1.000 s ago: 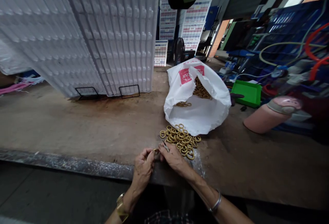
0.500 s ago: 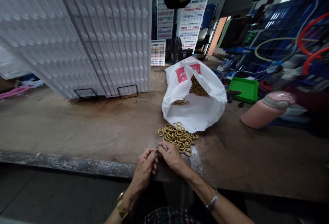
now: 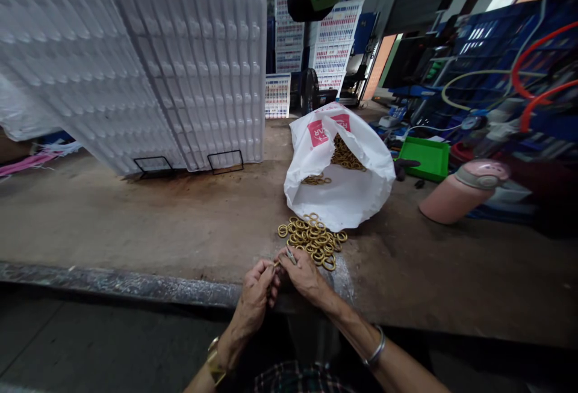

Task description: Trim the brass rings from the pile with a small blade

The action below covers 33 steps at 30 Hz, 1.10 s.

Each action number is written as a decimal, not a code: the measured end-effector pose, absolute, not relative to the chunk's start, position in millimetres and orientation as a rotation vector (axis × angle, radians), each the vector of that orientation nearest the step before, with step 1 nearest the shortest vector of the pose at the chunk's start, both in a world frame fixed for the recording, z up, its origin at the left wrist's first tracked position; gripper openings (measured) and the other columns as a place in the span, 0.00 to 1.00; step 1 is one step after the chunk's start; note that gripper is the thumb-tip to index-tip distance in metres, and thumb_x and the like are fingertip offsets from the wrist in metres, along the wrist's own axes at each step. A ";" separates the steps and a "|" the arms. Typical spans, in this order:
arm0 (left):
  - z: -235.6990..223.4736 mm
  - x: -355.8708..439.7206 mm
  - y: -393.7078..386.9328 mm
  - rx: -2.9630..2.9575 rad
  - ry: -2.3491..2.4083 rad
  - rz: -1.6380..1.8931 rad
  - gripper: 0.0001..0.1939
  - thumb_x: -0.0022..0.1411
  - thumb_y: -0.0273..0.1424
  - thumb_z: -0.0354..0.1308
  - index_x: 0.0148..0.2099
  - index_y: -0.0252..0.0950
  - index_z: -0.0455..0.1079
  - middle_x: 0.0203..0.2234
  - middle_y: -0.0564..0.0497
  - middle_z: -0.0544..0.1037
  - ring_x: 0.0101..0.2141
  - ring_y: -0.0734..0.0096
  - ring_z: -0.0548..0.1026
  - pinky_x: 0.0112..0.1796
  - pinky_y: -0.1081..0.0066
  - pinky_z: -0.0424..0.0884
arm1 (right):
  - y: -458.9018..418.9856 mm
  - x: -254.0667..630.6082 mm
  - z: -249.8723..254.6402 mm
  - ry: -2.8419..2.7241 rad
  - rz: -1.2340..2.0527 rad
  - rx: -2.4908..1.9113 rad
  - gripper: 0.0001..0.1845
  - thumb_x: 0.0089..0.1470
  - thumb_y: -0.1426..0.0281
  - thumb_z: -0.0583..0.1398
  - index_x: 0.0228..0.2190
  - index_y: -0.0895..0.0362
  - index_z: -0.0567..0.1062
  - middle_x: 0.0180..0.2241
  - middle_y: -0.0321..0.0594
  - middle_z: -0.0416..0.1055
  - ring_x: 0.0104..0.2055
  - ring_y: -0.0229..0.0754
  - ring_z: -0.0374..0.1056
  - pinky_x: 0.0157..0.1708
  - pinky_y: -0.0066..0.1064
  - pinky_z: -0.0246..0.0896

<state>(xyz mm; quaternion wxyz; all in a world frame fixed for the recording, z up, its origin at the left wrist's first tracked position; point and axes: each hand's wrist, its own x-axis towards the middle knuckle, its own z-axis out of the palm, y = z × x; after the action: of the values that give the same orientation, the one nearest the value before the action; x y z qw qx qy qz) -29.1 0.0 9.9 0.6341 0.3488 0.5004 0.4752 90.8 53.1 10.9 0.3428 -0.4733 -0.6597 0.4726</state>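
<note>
A heap of brass-coloured rings [image 3: 312,239] lies on the worn workbench [image 3: 158,224], spilling from the mouth of a white plastic bag [image 3: 343,170] that holds more rings. My left hand [image 3: 255,297] is at the bench's front edge, its fingers pinched on a ring that is mostly hidden. My right hand [image 3: 303,275] meets it just to the right, fingers closed on a small metal tool [image 3: 290,255] whose tip points at the ring. Both hands sit just in front of the heap.
White moulded plastic trays [image 3: 135,68] lean on wire stands at the back left. A pink flask [image 3: 465,191] lies on its side at the right, with a green tray [image 3: 424,158] behind it. Stacked crates and hoses fill the background.
My hands stay together at the bench edge with only small finger movement. The view has shifted slightly as my head moved.
</note>
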 end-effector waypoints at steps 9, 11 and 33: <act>8.7 -30.2 -1.1 0.869 1.194 1.104 0.18 0.55 0.47 0.51 0.31 0.36 0.59 0.19 0.59 0.63 0.15 0.84 0.56 0.15 0.82 0.52 | 39.5 96.3 4.4 -2.171 0.839 -1.312 0.08 0.42 0.79 0.50 0.22 0.55 0.65 0.20 0.34 0.65 0.23 0.35 0.57 0.25 0.25 0.47; 7.9 -30.7 -1.2 0.886 1.193 1.103 0.18 0.56 0.47 0.50 0.31 0.36 0.58 0.19 0.59 0.63 0.15 0.84 0.56 0.15 0.82 0.52 | 37.8 95.7 2.8 -2.228 0.761 -1.325 0.10 0.38 0.80 0.50 0.23 0.55 0.66 0.20 0.35 0.65 0.22 0.36 0.56 0.24 0.26 0.45; 28.2 -33.6 -11.2 0.843 1.115 1.141 0.20 0.52 0.49 0.54 0.30 0.36 0.59 0.18 0.59 0.63 0.15 0.84 0.57 0.16 0.81 0.52 | 48.8 96.2 7.1 -2.109 0.825 -1.353 0.07 0.47 0.75 0.49 0.23 0.56 0.66 0.19 0.34 0.62 0.22 0.35 0.55 0.24 0.26 0.46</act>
<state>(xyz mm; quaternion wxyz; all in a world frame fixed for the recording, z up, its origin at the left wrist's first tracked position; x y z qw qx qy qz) -33.6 -11.2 28.2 0.6200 0.3665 0.4849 0.4961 96.2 48.8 7.1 0.2492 -0.4969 -0.7741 0.3029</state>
